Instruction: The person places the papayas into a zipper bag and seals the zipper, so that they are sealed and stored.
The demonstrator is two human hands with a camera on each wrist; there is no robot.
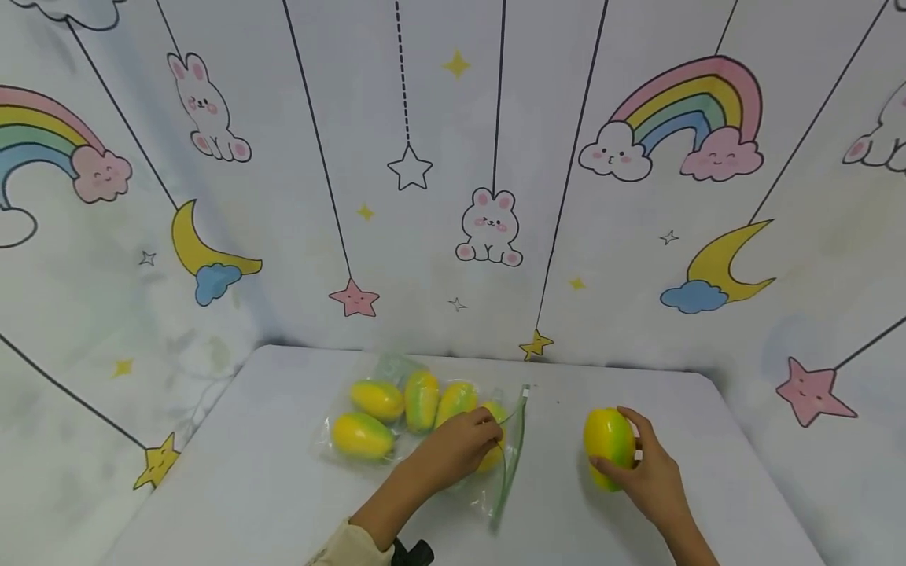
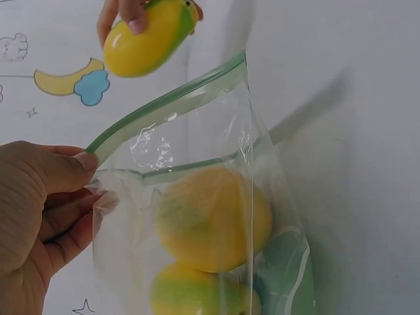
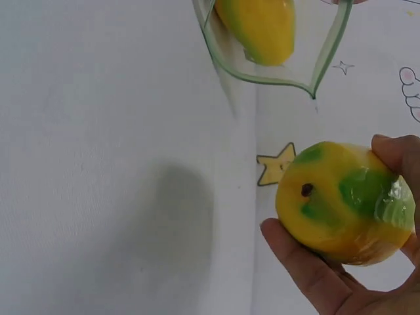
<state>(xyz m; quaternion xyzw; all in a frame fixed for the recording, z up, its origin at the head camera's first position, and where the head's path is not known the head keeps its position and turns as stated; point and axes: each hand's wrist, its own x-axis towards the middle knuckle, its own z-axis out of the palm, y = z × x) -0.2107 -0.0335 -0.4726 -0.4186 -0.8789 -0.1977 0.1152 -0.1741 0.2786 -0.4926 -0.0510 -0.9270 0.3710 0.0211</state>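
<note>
A clear zip bag (image 2: 197,134) with a green seal lies on the table, its mouth facing right. Several yellow-green mangoes (image 1: 362,436) are inside it. My left hand (image 1: 460,446) pinches the bag's rim beside the seal, and the mouth gapes in the right wrist view. To the right of the bag, my right hand (image 1: 653,470) grips another mango (image 1: 609,444), thumb on one side and fingers on the other. That mango (image 3: 338,200) shows a small dark stem spot in the right wrist view. It is apart from the bag.
The white table (image 1: 283,487) has rounded far corners. Behind it stands a pale wall (image 1: 425,251) printed with rainbows, moons, stars and rabbits. A black object (image 1: 414,553) shows at my left wrist, below the cream sleeve (image 1: 354,544).
</note>
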